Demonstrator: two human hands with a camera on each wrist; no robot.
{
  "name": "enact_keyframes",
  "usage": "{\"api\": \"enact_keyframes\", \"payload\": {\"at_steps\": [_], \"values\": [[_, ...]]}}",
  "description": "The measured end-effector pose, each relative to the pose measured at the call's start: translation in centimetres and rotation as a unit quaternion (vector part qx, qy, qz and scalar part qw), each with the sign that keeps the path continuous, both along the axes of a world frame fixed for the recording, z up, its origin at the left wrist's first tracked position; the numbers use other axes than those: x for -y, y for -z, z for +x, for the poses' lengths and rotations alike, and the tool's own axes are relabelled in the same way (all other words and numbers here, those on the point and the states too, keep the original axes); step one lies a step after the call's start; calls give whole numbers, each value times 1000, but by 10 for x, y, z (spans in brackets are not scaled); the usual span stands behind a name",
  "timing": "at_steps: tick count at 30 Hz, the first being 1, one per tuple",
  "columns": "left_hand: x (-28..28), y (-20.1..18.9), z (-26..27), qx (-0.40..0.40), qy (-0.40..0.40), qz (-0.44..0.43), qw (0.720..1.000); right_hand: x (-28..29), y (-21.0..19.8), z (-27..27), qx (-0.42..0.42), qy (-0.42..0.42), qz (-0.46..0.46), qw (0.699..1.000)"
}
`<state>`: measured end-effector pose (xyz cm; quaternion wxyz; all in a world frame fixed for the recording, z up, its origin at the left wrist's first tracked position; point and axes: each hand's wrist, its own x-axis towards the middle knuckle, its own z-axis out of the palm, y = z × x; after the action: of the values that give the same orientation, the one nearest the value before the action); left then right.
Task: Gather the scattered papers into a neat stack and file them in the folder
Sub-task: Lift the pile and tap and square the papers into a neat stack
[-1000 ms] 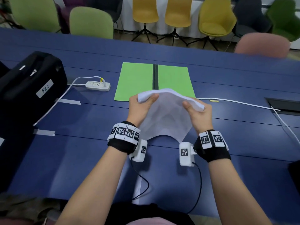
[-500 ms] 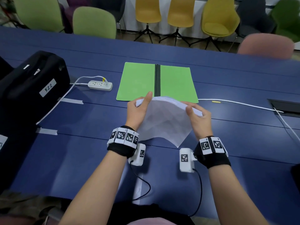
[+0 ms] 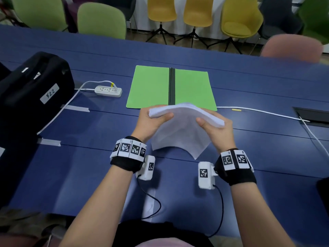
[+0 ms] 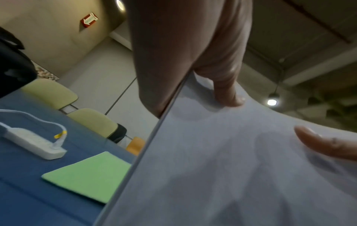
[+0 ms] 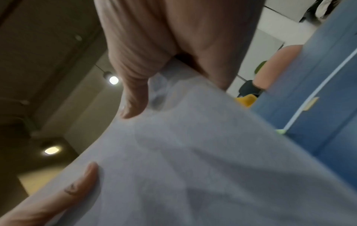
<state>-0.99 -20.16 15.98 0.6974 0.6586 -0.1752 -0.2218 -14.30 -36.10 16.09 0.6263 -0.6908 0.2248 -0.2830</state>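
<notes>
A stack of white papers [image 3: 183,129] stands on its lower edge above the blue table, bowed towards me at the top. My left hand [image 3: 151,122] grips its upper left corner, thumb on the near face. My right hand [image 3: 216,127] grips the upper right corner the same way. In the left wrist view the papers [image 4: 222,168] fill the lower right, with the thumb pressed on them. The right wrist view shows the papers [image 5: 193,160] under my right thumb. The green folder [image 3: 151,86] lies open and flat just beyond the papers, with a dark spine down its middle.
A white power strip [image 3: 108,90] with its cable lies left of the folder. A black bag [image 3: 33,90] sits at the far left. A white cable [image 3: 267,112] runs right to a table hatch [image 3: 313,116]. Chairs line the far table edge.
Both hands keep hold of the stack, which dipped a little and came back up. Its top edge now looks squarer and more even.
</notes>
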Motion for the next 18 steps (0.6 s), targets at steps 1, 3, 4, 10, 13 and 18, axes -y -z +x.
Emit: {"api": "enact_keyframes", "payload": {"at_steps": [1,3,4,10,13,18], "values": [[-1,6,0,-11,6,18,1000,-1,7,-1,-35,-6,0,999],[0,17,2,-25,16,43,999,-3,18,-4,-87,-15,2,996],[1,21,4,-29,21,49,998,-2,22,-4,-99,-31,9,995],[5,29,12,-38,18,84,996,18,26,-14,-206,-220,-17,953],[4,36,15,-67,2,114,991,19,29,-14,-230,-146,-34,961],[4,37,19,-75,3,137,988,9,40,0,-180,44,-42,982]]}}
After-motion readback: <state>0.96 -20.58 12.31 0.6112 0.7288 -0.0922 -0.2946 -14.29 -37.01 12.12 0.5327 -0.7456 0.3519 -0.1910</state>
